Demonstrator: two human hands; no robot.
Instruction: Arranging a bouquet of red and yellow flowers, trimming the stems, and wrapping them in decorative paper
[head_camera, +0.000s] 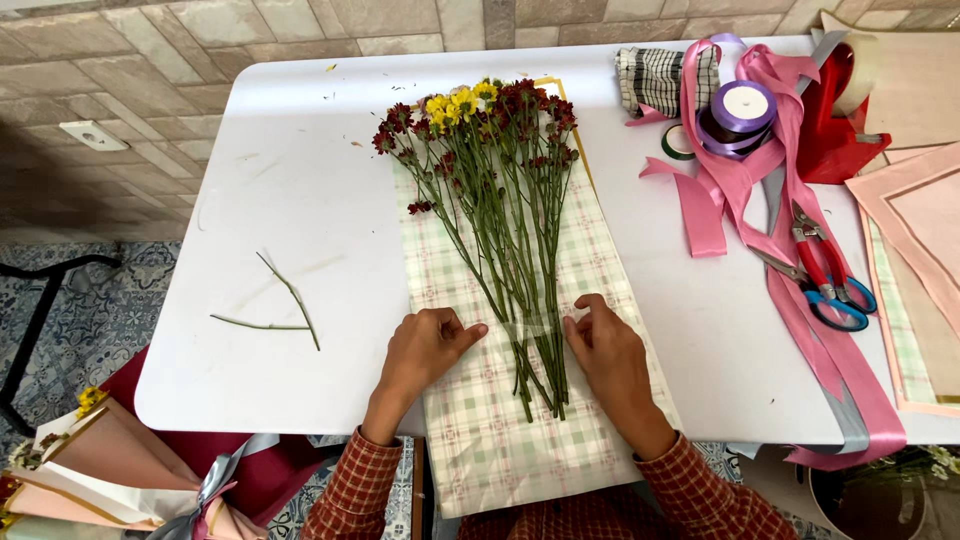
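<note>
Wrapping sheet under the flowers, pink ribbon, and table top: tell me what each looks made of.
Wrapping sheet: likely matte paper, printed with a green and pink check; it lies flat and hangs stiffly over the table edge.
Pink ribbon: probably satin, judging by its soft sheen and limp folds.
Table top: looks like smooth white plastic or laminate, with rounded corners; which one cannot be told.

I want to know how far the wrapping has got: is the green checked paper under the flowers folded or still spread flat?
Spread flat. The checked paper lies open under the flower stems, both side edges showing, neither turned over them.
</note>
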